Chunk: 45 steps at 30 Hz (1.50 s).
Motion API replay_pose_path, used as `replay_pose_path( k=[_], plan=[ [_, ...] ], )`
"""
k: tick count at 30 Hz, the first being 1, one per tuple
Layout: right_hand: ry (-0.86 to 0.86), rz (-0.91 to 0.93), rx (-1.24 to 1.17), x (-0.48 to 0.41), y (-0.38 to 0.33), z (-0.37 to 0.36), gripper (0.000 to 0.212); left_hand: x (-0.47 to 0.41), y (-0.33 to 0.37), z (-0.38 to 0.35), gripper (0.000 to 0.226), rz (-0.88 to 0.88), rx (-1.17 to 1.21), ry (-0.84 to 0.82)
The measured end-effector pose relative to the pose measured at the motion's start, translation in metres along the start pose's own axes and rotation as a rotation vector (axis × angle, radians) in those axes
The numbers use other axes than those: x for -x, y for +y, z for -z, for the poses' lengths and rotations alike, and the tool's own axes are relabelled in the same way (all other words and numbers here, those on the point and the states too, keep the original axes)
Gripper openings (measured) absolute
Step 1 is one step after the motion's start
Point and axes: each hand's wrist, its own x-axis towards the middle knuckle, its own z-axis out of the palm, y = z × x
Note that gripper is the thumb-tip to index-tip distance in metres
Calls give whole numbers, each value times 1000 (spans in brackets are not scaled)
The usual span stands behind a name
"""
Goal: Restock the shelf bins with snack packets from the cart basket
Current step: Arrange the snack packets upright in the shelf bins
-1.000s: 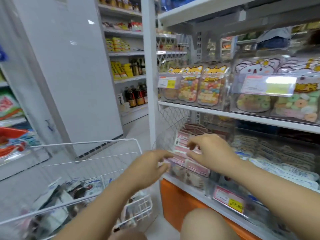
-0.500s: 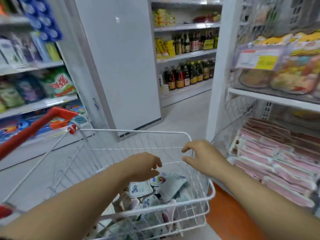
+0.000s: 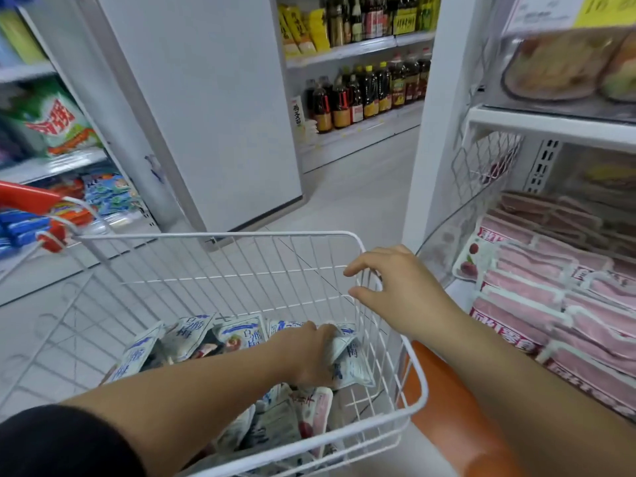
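Snack packets (image 3: 237,335), white with blue print, lie piled in the bottom of the white wire cart basket (image 3: 220,234). Left hand (image 3: 306,356) is down in the pile, fingers curled round one white-and-blue packet (image 3: 351,364) at the basket's right side. Right hand (image 3: 395,290) hangs over the right rim, fingers loosely spread, thumb apart, holding nothing; contact with the wire can't be told. Shelf bin (image 3: 444,235) of pink packets (image 3: 550,287) sits just right of the basket. The cart's red handle (image 3: 27,197) is far left.

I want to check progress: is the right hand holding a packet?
No, the right hand is open at the rim of the basket and holds nothing.
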Motion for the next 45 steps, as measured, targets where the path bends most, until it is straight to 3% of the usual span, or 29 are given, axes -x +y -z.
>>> replay_pose_path(
  k=[6, 10, 13, 17, 21, 26, 30, 34, 38, 42, 45],
  plan=[
    [1, -5, -25, 4, -1, 1, 19, 7, -14, 28, 31, 52, 188, 81],
    [17, 24, -19, 11, -6, 7, 25, 47, -24, 70, 15, -11, 570, 158],
    [38, 45, -85, 23, -15, 20, 49, 87, -22, 91, 18, -148, 789, 164],
    [-31, -82, -399, 42, -37, 53, 72, 128, -4, 104, 26, -304, 895, 154],
    [-55, -167, -542, 67, -42, 93, 33, 155, 31, 111, 37, -393, 1032, 239],
    [222, -254, -675, 111, -30, 126, 17, 160, 88, 109, 48, -344, 1477, 394],
    [300, -357, -842, 155, -16, 147, 17, 154, 135, 96, 32, -386, 1426, 323],
    [168, -358, -829, 198, 6, 179, 25, 142, 177, 93, 33, -434, 1388, 385],
    [33, -396, -362, 230, 34, 219, 18, 133, 226, 97, 24, -532, 1162, 568],
    [54, -470, -5, 248, 63, 233, 24, 122, 272, 107, 23, -679, 636, 747],
    [70, -537, 220, 259, 80, 236, 27, 109, 295, 112, 27, -692, 270, 744]
  ],
)
